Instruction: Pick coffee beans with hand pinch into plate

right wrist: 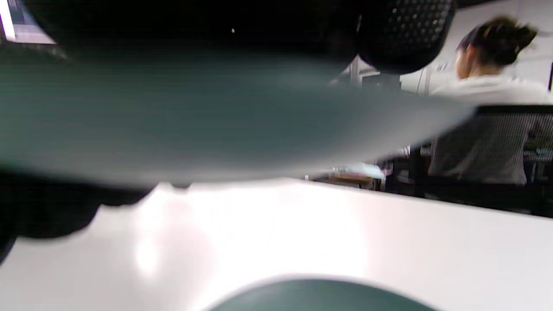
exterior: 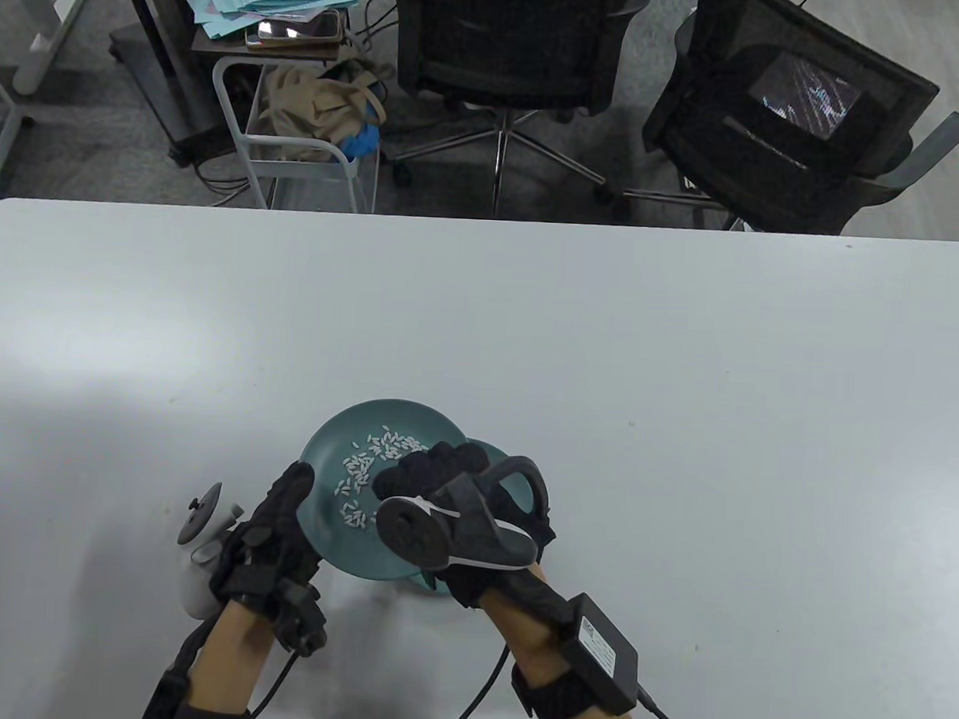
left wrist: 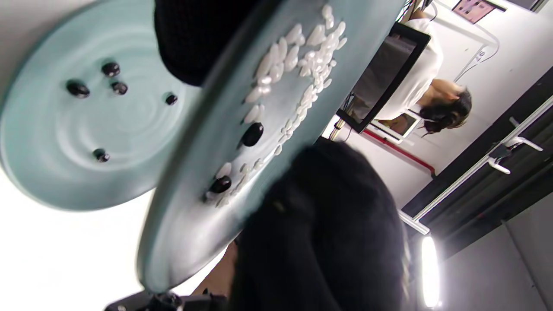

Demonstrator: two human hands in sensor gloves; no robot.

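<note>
A teal plate [exterior: 344, 419] with white grains [exterior: 366, 458] is raised and tilted; both hands hold it. My left hand [exterior: 297, 483] grips its left rim, my right hand [exterior: 417, 469] its right rim. In the left wrist view this plate [left wrist: 185, 224] carries the grains and two dark coffee beans [left wrist: 252, 134], with my left glove [left wrist: 328, 242] at its edge. A second teal plate [left wrist: 52, 172] lies flat on the table below and holds several coffee beans [left wrist: 77, 88]. Only a sliver of that plate [exterior: 488, 452] shows in the table view. The right wrist view shows the raised plate's blurred underside [right wrist: 216, 121].
The white table [exterior: 606, 340] stretches wide around the plates. Two black office chairs [exterior: 506, 46] and a small cart [exterior: 307, 133] stand beyond the far edge. A seated person [right wrist: 484, 108] shows in the background of the wrist views.
</note>
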